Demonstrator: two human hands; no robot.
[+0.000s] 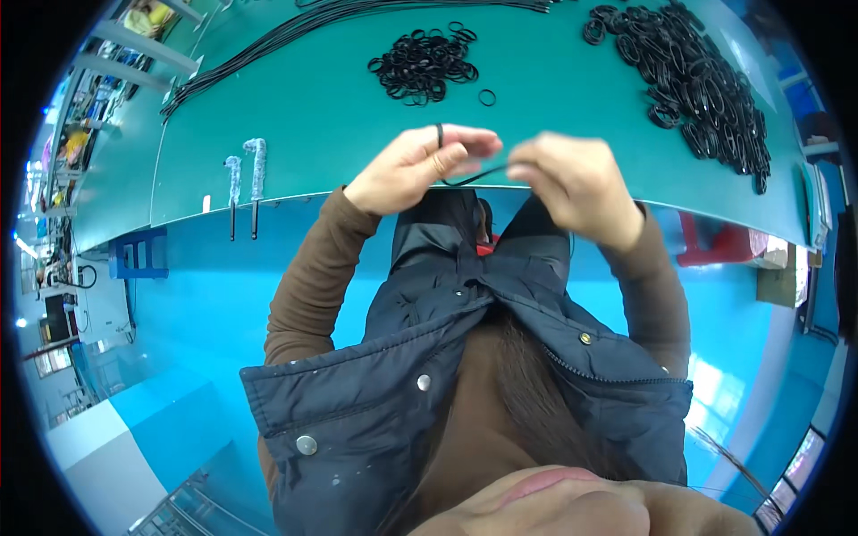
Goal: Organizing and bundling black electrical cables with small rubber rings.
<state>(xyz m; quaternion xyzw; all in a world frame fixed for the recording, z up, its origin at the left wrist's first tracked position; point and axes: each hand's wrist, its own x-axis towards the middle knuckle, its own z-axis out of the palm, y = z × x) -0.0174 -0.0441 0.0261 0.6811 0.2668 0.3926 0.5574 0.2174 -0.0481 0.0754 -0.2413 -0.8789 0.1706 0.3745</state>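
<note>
A thin black cable [474, 177] runs between my two hands at the table's near edge. My left hand [416, 165] has its fingers pointing right and its thumb laid against them. Across its fingers passes a black band [440, 136]; whether this is part of the same cable or a separate ring, I cannot tell. My right hand [572, 183], slightly blurred, pinches the cable's other stretch between thumb and fingertips. Beyond the hands lies a heap of small black rings [424, 67], with one loose ring [487, 97] beside it.
Long straight black cables [295, 36] stretch along the far left of the green table [313, 116]. A large pile of coiled black cables [693, 80] covers the right. Two tools with wrapped heads [257, 170] overhang the left front edge. A blue stool [141, 255] stands on the floor.
</note>
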